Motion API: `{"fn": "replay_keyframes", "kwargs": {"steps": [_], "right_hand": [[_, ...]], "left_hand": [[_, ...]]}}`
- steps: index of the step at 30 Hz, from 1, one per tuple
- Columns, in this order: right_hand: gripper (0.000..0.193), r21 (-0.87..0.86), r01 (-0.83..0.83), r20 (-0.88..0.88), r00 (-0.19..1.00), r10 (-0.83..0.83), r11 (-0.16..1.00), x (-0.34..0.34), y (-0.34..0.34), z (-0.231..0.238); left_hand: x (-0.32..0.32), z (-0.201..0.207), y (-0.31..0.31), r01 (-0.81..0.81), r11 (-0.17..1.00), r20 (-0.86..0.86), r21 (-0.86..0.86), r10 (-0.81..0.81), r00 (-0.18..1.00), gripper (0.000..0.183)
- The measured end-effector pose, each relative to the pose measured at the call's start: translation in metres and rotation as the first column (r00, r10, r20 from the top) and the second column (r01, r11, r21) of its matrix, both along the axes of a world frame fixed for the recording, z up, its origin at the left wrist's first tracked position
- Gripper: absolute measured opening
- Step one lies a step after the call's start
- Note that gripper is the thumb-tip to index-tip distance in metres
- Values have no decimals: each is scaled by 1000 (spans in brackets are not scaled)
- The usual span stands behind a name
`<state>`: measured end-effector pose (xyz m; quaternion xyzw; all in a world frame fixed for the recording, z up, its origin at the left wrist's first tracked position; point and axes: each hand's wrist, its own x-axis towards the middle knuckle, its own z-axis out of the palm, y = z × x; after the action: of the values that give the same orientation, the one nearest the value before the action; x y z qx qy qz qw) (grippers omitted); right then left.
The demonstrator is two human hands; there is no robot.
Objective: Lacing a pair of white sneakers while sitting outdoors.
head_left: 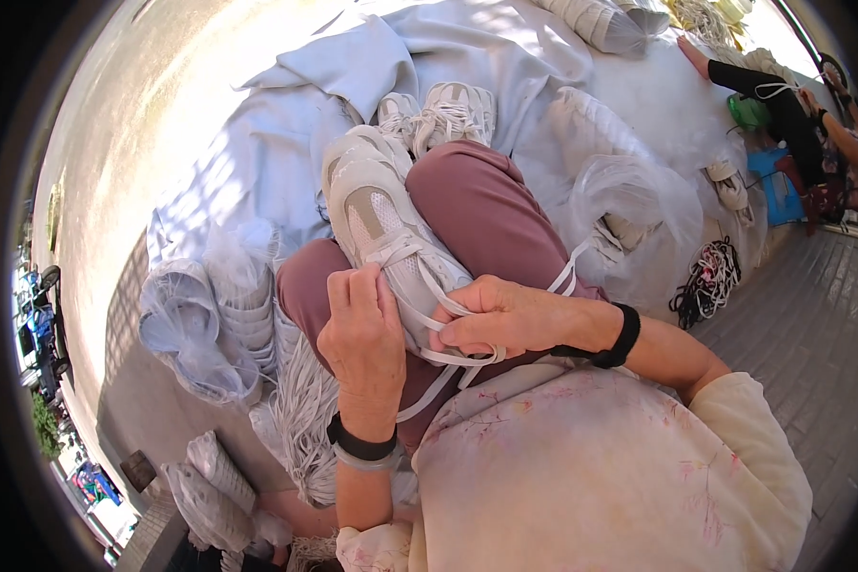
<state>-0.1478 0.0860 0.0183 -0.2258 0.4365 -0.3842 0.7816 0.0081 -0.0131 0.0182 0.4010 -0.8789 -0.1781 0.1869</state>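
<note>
A pale beige sneaker (364,217) with mesh panels lies across my lap, its toe pointing away from me. A flat white shoelace (429,278) is threaded through the eyelets nearest the toe. My left hand (364,334) is closed at the shoe's left eyelet edge, thumb and forefinger pinched on the lace. On the other side, my right hand (505,316) is closed on the lace, which loops around its fingers and hangs below. The tips of the lace are not clear. Beyond my knees stands a laced sneaker (451,116), with others beside it.
Left of my legs lie a bundle of white laces (307,429) and plastic-wrapped stacked pale pieces (243,315). A pale cloth (286,124) covers the ground ahead. To the right are clear plastic bags (629,205), dark tangled cords (710,281) and another person (844,153) beside a blue stool (774,183).
</note>
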Motion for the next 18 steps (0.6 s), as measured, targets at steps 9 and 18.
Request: {"fn": "replay_keyframes", "kwargs": {"steps": [9, 18], "right_hand": [[25, 6, -54, -30, 998, 54, 999, 6, -2, -3], [22, -17, -41, -38, 998, 40, 999, 4, -4, -2]], "left_hand": [[9, -16, -18, 48, 996, -89, 79, -41, 995, 10], [19, 1, -36, -38, 527, -76, 849, 192, 978, 21]]}}
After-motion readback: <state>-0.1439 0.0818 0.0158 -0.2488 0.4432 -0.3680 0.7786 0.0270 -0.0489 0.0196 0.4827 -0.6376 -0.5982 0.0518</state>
